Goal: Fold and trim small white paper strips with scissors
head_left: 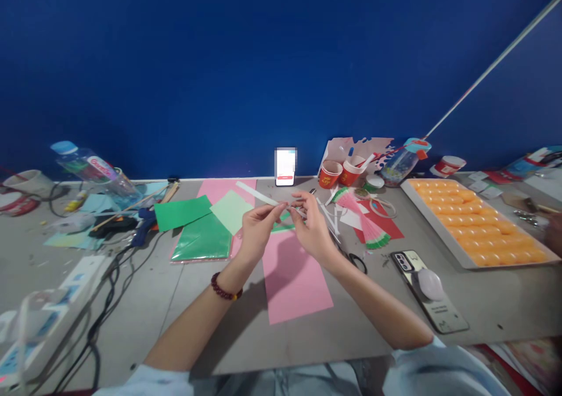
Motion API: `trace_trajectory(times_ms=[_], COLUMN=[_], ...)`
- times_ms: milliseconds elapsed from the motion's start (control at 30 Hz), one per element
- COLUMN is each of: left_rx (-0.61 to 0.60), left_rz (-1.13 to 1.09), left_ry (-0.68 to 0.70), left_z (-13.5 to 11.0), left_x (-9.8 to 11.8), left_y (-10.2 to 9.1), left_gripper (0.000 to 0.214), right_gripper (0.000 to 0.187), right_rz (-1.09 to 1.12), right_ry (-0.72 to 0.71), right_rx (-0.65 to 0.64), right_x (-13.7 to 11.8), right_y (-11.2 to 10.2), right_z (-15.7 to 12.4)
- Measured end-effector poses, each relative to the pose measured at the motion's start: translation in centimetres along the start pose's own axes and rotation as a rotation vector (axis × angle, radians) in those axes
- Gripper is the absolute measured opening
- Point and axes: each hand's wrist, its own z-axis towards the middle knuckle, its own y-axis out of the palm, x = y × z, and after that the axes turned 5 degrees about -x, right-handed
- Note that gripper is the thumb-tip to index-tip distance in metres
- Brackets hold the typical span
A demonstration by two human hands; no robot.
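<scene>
A narrow white strip (pixel 257 193), paper or tape, slants up to the left from between my fingertips. My left hand (pixel 259 229) pinches it with thumb and forefinger. Meeting it from the other side, my right hand (pixel 315 232) is also pinched on the strip, its other fingers curled loosely. Below both hands lies a pink sheet (pixel 298 285), with a bit of green paper (pixel 281 225) partly hidden behind the fingers. Light green paper (pixel 235 212) and a wrapped pack of green paper (pixel 202 238) lie left of my left hand. Scissors (pixel 357 262) rest beside my right wrist.
A lit phone (pixel 285 166) stands against the blue wall. Right are red paper cups (pixel 331 175), a pink-green paper fan (pixel 364 217), a second phone (pixel 428 293) and a tray of orange balls (pixel 478 223). Left are a glue gun (pixel 144 223), bottle (pixel 94 171) and power strip (pixel 57 314).
</scene>
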Motion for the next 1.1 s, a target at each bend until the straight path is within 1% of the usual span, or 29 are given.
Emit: trace_trajectory(times_ms=[333, 600, 767, 867, 967, 1100], left_rx=[-0.005, -0.029, -0.064, -0.079, -0.085, -0.089], left_rz=[-0.001, -0.018, -0.053, -0.074, -0.031, 0.064], left_ry=[-0.023, -0.054, -0.086, -0.105, -0.119, -0.044], left_z=[-0.1, -0.3, -0.1, 0.2, 0.4, 0.9], left_x=[-0.6, -0.1, -0.1, -0.2, 0.0, 0.1], left_y=[-0.1, 0.0, -0.2, -0.5, -0.9, -1.4], left_gripper=[0.021, 0.023, 0.023, 0.023, 0.026, 0.028], right_gripper=[0.025, 0.024, 0.026, 0.026, 0.027, 0.026], right_rz=[0.005, 0.001, 0.012, 0.044, 0.111, 0.213], right_ry=[-0.021, -0.038, -0.024, -0.009, 0.033, 0.085], right_rx=[0.006, 0.011, 0.000, -0.027, -0.068, -0.109], right_x=[-0.2, -0.3, -0.5, -0.2, 0.4, 1.3], right_y=[0.0, -0.1, 0.0, 0.0, 0.2, 0.6], right_z=[-0.1, -0.1, -0.2, -0.1, 0.1, 0.1])
